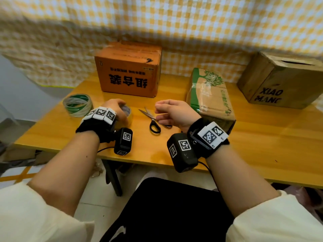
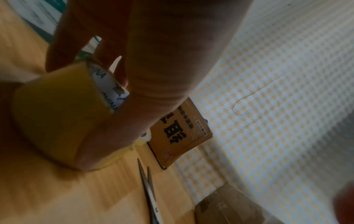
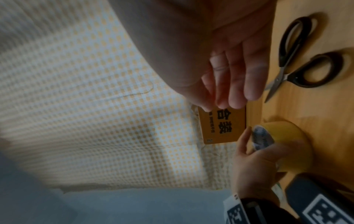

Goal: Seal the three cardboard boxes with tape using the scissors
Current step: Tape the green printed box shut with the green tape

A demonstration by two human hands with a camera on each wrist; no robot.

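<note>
Your left hand (image 1: 114,109) is curled over the yellow tape roll (image 3: 287,145), thumb on its outer band and fingers at the printed core, while the roll stands on the counter (image 1: 262,137). Your right hand (image 1: 174,112) hangs loosely curled above the scissors (image 1: 152,119) and holds nothing.

The roll is light and stiff, with a slick outer face, so keep hold through the core and find the loose end with a fingernail; I judge the free strip will be sticky and quick to fold on itself. The scissors lie flat with blades slightly apart and pointing far; take them by the black loops, not the steel.

The orange box (image 1: 129,70) sits far from you, the green-printed box (image 1: 209,95) to the right, and the brown box (image 1: 279,81) far right. A second, green-striped roll (image 1: 77,104) lies at the left. The boxes look rigid but dented, so press the flaps flat first.
</note>
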